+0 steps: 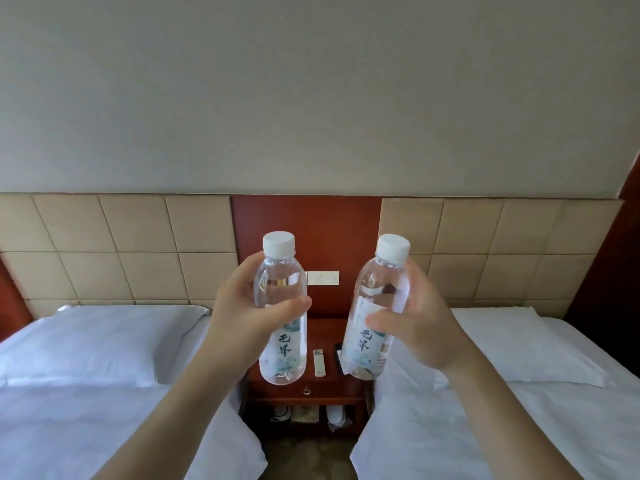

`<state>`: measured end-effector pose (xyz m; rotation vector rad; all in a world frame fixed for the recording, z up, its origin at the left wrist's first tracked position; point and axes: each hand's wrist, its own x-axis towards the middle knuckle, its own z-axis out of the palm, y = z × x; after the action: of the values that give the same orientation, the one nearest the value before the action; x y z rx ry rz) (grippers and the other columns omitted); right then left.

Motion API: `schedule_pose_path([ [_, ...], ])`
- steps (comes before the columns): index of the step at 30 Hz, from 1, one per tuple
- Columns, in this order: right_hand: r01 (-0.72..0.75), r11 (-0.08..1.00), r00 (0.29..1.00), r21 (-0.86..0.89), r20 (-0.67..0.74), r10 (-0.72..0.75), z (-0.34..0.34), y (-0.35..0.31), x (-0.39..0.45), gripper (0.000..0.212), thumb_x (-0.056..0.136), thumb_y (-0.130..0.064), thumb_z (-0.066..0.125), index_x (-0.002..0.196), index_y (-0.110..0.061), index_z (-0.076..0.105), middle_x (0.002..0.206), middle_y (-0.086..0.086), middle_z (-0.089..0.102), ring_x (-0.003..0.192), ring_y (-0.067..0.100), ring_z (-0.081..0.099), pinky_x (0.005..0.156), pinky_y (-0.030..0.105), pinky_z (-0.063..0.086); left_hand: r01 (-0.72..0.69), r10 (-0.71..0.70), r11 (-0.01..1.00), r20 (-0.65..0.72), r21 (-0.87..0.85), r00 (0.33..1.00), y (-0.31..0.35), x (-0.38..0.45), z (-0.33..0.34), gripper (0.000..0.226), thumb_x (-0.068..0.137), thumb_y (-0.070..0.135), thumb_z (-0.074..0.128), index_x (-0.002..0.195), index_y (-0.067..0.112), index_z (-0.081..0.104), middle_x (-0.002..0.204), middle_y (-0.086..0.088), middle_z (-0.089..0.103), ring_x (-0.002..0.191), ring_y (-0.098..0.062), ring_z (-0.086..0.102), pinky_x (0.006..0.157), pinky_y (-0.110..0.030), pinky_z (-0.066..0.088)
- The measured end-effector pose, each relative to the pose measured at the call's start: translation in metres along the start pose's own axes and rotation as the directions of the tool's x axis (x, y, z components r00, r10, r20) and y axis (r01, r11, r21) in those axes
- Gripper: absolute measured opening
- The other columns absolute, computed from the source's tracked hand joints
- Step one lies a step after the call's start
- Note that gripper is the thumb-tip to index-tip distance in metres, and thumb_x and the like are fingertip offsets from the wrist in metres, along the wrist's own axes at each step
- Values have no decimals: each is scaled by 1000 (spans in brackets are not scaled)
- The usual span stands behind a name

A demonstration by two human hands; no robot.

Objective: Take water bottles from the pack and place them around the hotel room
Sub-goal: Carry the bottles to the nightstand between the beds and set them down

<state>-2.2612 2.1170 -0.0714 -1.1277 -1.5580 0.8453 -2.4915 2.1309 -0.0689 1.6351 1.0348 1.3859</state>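
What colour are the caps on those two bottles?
White, both caps, seen in the head view.

Two bottles (282, 320) (375, 306), two beds (86, 393) (536, 410), one remote (319, 362)

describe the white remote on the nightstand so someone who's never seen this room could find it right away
Look between the two white beds to the reddish wooden nightstand against the headboard panel. On its top, framed by the two held water bottles, lies the remote: a slim white stick pointing toward the wall. The dark flat object just to its right is black and partly hidden; the remote is the only white thing lying there.
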Motion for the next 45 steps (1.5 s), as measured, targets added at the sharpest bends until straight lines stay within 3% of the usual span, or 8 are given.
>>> schedule_pose_path([
  [5,-34,999,999,-30,7,35,-9,49,89,52,61,-13,68,107,-34,54,101,-4,64,106,20,64,95,49,53,24,-23,999,11,-29,1000,-49,83,7,49,63,18,79,109,28,65,98,-1,74,93,-15,72,78,-32,55],
  [17,-194,980,976,-36,-110,189,-13,191,308,51,57,-4,64,89,-44,57,93,-3,65,96,18,64,86,40,53,118,-95,988,199,-104,975,-212,329,38,51,56,25,84,103,35,67,101,0,72,96,-20,69,83,-38,55],
  [20,-230,973,967,-14,-111,227,-18,226,350,51,58,-4,64,101,-31,55,100,10,62,100,24,64,90,49,53,157,-136,985,236,-74,962,-249,373,56,52,58,14,84,104,31,67,98,2,73,93,-12,69,79,-31,52],
  [24,-298,954,952,-14,-73,296,-27,289,404,47,58,1,60,99,-20,52,95,13,59,91,18,61,80,37,52,205,-195,979,270,-8,943,-311,424,78,51,61,8,85,103,31,67,95,5,72,91,-10,69,75,-24,54],
  [28,-328,944,945,-34,6,328,-34,368,452,51,56,-5,62,103,-23,52,98,7,63,94,22,62,85,43,53,230,-249,968,245,105,937,-373,462,98,51,66,-5,86,101,27,67,88,8,72,81,-2,67,71,-18,54],
  [35,-415,903,900,-109,96,425,-43,506,516,59,56,-19,66,106,-44,48,95,-13,62,95,9,63,78,29,55,264,-328,897,132,355,935,-507,503,130,63,58,36,91,108,57,59,106,26,68,106,-9,63,86,-23,50],
  [40,-457,883,874,-112,130,469,-25,609,544,59,62,-23,75,114,-36,49,105,-8,63,104,14,63,87,33,55,313,-393,855,123,414,911,-609,522,158,58,63,28,92,112,41,63,105,36,62,100,8,60,80,-6,45],
  [45,-518,848,839,-114,128,529,10,728,558,54,68,-1,76,111,-26,55,100,-3,64,95,19,66,81,42,58,433,-496,810,69,394,865,-739,527,178,57,63,32,92,112,38,64,98,22,72,90,0,69,77,-24,57],
])
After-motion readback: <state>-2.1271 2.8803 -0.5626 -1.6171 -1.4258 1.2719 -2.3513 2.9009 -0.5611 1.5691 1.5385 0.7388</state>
